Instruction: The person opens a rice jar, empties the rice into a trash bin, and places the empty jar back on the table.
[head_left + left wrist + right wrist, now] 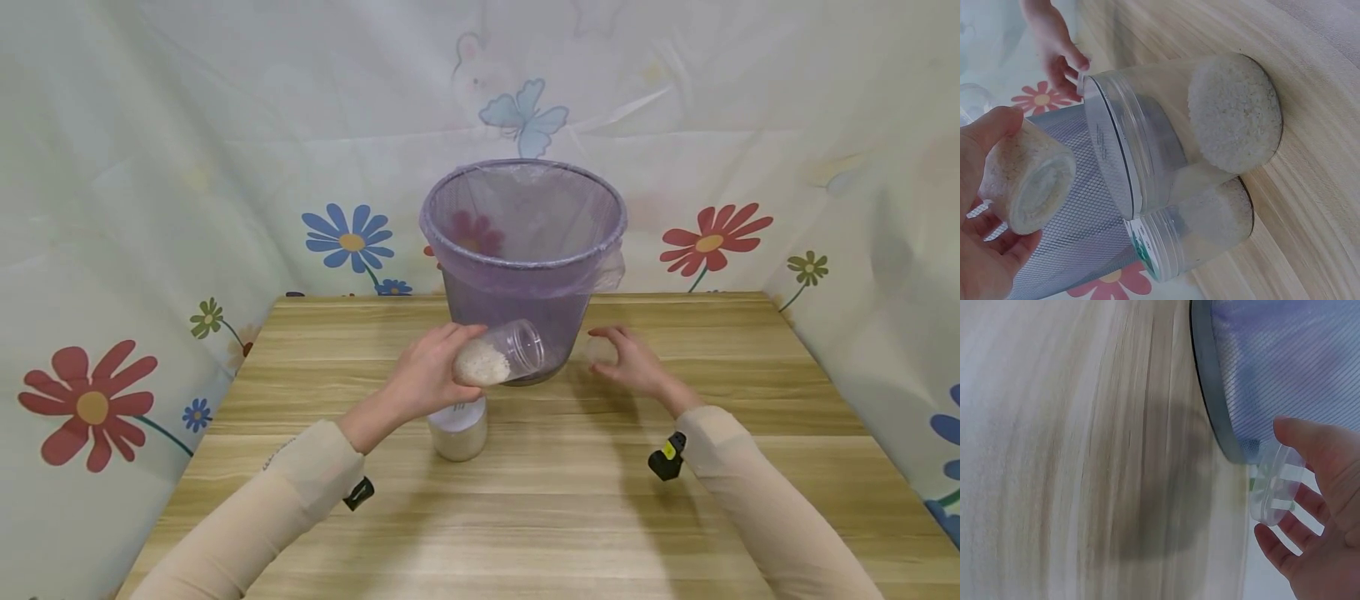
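Observation:
My left hand [422,373] grips a small clear plastic jar [487,360], tipped on its side with its open mouth toward the right. White rice [480,367] lies in the bottom end of that jar. Just below the hand stands a larger lidded jar [1166,134], part filled with rice. Beside it in the left wrist view is a smaller jar [1210,225] with a green and white lid, hidden in the head view. My right hand [637,367] pinches a clear round lid [1272,484] by its edges, right of the bin.
A purple mesh bin [517,312] with a thin bag liner [611,267] over its rim stands behind the hands, near the back of the wooden table [555,500]. A flower-printed curtain [225,167] hangs around the table's back and sides.

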Action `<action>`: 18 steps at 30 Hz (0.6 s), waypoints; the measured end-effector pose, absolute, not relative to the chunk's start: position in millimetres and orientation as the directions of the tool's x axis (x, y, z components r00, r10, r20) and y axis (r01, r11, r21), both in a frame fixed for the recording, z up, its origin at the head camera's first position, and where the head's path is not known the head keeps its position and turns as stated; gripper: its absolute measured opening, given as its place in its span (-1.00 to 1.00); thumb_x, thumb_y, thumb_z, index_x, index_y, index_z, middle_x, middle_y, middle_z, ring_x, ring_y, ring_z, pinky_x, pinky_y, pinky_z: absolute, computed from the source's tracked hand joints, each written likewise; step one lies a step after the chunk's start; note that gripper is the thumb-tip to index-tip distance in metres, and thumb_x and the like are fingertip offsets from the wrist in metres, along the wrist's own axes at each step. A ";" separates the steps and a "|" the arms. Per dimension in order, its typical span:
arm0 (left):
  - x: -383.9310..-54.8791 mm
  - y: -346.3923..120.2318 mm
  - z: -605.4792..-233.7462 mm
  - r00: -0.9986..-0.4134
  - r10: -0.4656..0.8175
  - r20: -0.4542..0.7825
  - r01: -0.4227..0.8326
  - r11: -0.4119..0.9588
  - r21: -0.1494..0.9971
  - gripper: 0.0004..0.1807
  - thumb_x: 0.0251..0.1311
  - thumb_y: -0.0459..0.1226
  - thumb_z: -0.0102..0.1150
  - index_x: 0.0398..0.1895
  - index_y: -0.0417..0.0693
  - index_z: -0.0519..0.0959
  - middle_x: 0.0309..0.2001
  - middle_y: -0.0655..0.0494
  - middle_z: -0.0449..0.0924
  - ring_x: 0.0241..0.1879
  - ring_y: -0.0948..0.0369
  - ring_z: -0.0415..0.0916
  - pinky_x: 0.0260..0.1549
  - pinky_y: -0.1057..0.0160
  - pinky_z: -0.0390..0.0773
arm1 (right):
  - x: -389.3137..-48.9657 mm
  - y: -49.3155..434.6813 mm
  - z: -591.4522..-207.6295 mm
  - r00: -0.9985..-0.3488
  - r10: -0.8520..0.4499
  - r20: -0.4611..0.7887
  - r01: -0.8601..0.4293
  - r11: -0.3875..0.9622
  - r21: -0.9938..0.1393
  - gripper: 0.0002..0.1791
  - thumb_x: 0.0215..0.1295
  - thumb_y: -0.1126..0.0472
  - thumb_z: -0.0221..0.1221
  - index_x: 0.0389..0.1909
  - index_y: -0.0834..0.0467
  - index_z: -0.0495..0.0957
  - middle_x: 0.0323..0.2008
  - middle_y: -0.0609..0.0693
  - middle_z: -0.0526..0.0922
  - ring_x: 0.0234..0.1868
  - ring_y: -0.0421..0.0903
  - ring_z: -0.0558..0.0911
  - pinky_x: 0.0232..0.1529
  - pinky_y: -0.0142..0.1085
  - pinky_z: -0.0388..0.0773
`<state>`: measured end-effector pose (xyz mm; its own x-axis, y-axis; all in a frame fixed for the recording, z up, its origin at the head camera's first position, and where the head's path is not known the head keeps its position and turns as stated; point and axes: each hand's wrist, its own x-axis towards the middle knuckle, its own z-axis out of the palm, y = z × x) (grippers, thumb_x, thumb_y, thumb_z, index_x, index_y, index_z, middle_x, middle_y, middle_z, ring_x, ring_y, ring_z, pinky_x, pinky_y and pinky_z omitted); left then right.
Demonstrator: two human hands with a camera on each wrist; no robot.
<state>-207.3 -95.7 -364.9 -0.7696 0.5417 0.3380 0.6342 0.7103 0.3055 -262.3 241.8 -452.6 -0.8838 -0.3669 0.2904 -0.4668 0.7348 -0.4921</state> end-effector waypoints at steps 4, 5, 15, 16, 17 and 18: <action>-207.0 -96.1 -364.7 -0.772 0.541 0.334 0.632 0.712 0.307 -0.14 -0.30 -0.07 0.48 0.21 0.02 0.36 0.00 0.07 0.50 -0.03 0.11 0.46 -0.14 0.08 0.52 | -268.1 246.4 -458.0 -0.894 -0.346 0.286 -0.447 0.749 -0.489 -0.43 0.00 0.31 0.29 0.09 0.36 0.39 -0.01 0.40 0.44 0.03 0.33 0.42 0.05 0.15 0.34; -207.0 -96.2 -364.7 -0.772 0.542 0.332 0.632 0.712 0.308 -0.14 -0.30 -0.07 0.48 0.21 0.02 0.36 0.00 0.07 0.50 -0.03 0.11 0.46 -0.13 0.08 0.52 | -269.7 247.5 -459.5 -0.896 -0.342 0.283 -0.441 0.753 -0.488 -0.43 0.00 0.31 0.28 0.09 0.36 0.39 0.00 0.40 0.44 0.04 0.33 0.42 0.05 0.15 0.34; -207.2 -98.4 -367.6 -0.779 0.531 0.335 0.623 0.715 0.316 -0.14 -0.29 -0.07 0.48 0.21 0.03 0.37 0.02 0.07 0.50 -0.02 0.10 0.46 -0.12 0.07 0.52 | -275.5 256.8 -464.0 -0.927 -0.294 0.233 -0.374 0.776 -0.508 -0.45 0.07 0.33 0.23 0.12 0.38 0.36 0.08 0.42 0.39 0.11 0.37 0.35 0.12 0.17 0.25; -207.1 -99.0 -367.5 -0.781 0.527 0.334 0.620 0.716 0.322 -0.14 -0.29 -0.07 0.48 0.21 0.03 0.37 0.02 0.06 0.50 -0.02 0.09 0.46 -0.12 0.07 0.52 | -275.5 257.5 -464.7 -0.927 -0.290 0.237 -0.373 0.779 -0.504 -0.45 0.07 0.33 0.23 0.11 0.39 0.36 0.08 0.42 0.39 0.10 0.37 0.35 0.12 0.17 0.24; -207.1 -99.7 -367.6 -0.785 0.522 0.335 0.616 0.719 0.323 -0.15 -0.29 -0.08 0.48 0.21 0.03 0.37 0.02 0.06 0.50 -0.02 0.10 0.46 -0.13 0.07 0.52 | -275.5 258.5 -465.5 -0.927 -0.288 0.241 -0.373 0.784 -0.497 -0.46 0.06 0.33 0.23 0.09 0.40 0.37 0.07 0.43 0.40 0.10 0.37 0.36 0.11 0.17 0.25; -207.2 -100.6 -367.5 -0.787 0.518 0.335 0.612 0.720 0.326 -0.15 -0.29 -0.08 0.48 0.21 0.03 0.37 0.02 0.06 0.49 -0.03 0.10 0.46 -0.13 0.07 0.52 | -275.3 259.3 -466.2 -0.927 -0.283 0.245 -0.371 0.789 -0.490 -0.47 0.05 0.33 0.23 0.08 0.40 0.38 0.06 0.43 0.41 0.10 0.37 0.36 0.11 0.17 0.25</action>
<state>-207.2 -100.6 -367.5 -0.7875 0.5177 0.3345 0.6121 0.7205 0.3260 -275.3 259.3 -466.2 -0.9271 -0.2835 0.2452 -0.3708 0.7892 -0.4896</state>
